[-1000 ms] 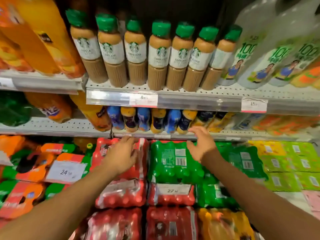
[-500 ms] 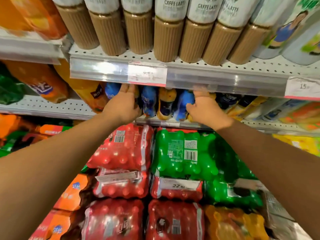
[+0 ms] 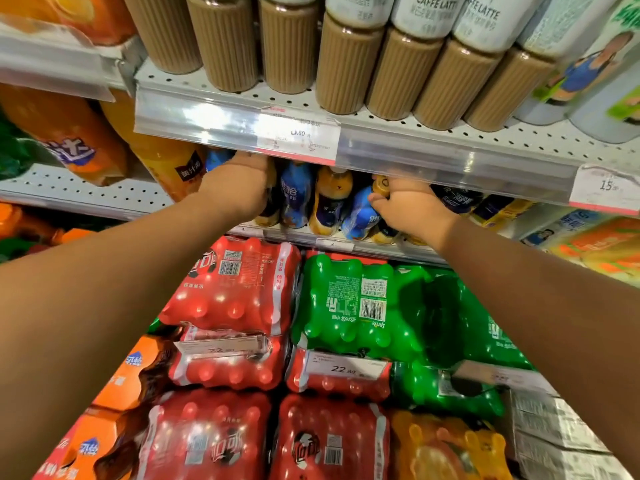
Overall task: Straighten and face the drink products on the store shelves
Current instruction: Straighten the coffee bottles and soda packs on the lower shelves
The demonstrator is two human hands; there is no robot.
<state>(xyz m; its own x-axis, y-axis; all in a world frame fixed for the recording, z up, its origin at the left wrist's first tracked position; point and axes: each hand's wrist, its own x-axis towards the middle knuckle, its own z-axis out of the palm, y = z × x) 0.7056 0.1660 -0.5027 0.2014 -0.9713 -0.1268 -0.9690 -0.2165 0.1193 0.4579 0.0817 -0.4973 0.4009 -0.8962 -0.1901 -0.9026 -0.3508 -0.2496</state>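
Both hands have pushed deeper under the shelf edge since half a second ago, and the view has closed in on the small bottles. Largest first: shrink-wrapped multipacks fill the lower tier, a red cola pack (image 3: 239, 282) beside a green Sprite pack (image 3: 353, 303), with a 22.80 price card (image 3: 343, 368) below them. Above, ribbed caffe latte bottles (image 3: 349, 67) stand on the perforated upper shelf (image 3: 381, 133), whose clear price rail carries a white tag (image 3: 298, 138). Large orange soda bottles (image 3: 69, 133) lie at left. On the middle shelf (image 3: 86, 192) stands the row of small blue and yellow drink bottles (image 3: 311, 199). My left hand (image 3: 235, 185) reaches over the row's left end; its fingers are hidden behind the rail, so I cannot tell whether its grip is closed. My right hand (image 3: 408, 206) has its grip curled round a tilted blue bottle (image 3: 362, 220), thumb by a yellow cap (image 3: 381, 184).
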